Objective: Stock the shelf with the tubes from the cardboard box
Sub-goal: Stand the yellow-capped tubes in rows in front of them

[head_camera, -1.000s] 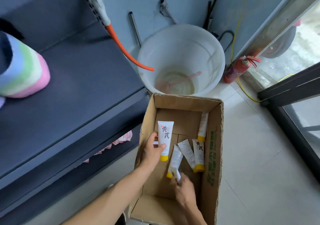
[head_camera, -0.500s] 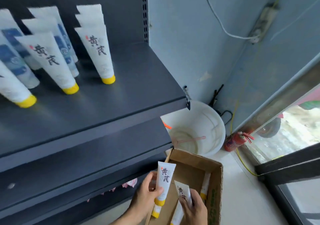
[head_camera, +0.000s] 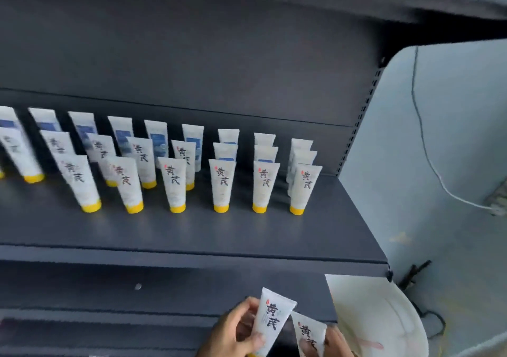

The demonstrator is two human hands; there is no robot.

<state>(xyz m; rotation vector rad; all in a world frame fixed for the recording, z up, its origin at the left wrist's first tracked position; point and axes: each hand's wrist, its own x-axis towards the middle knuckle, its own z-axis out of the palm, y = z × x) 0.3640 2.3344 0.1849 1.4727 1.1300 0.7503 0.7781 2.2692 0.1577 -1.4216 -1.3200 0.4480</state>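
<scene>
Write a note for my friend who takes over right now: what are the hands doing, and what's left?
Left hand holds one white tube with black writing, its yellow cap pointing down.
Right hand holds a second tube, low at the frame's edge.
Both are below the dark shelf.
Done: rows of yellow-capped tubes already stand cap-down on the shelf, with bare space in front.
Left: stand these two tubes on the shelf. The cardboard box is out of view.

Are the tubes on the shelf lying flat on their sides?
No, the tubes on the shelf stand upright on their yellow caps, lined up in rows on the dark shelf.
</scene>
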